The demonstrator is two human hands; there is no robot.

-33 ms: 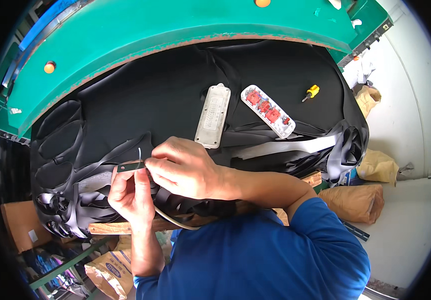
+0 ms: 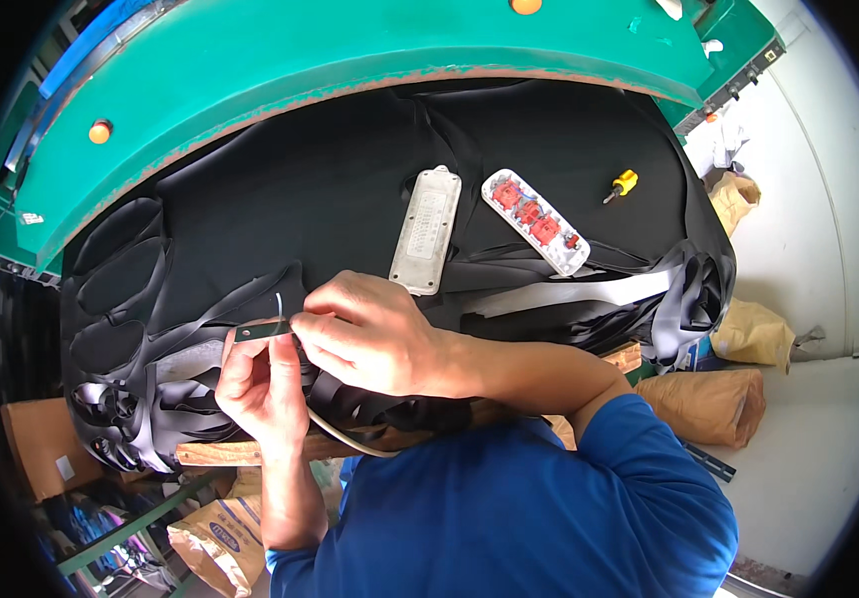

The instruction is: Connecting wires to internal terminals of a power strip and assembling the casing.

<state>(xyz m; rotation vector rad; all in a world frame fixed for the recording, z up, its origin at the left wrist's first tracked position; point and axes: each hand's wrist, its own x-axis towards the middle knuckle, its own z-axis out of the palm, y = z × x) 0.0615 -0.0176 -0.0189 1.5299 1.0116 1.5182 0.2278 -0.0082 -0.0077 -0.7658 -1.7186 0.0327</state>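
Observation:
My left hand pinches a small dark flat strip with a hole near its end. A thin white wire sticks up beside the strip, between my hands. My right hand is closed close by, its fingertips pressed together at the strip's right end; what they grip is hidden. A pale cable runs from under my hands toward my body. Beyond lie a whitish long cover with a label and an opened white power strip housing showing red socket parts inside. A short yellow screwdriver lies farther right.
Black sheet material covers the work surface, with loose dark strips bunched along its near edge. A green machine beam spans the far side. Wooden slats edge the near side; brown paper sacks stand at right.

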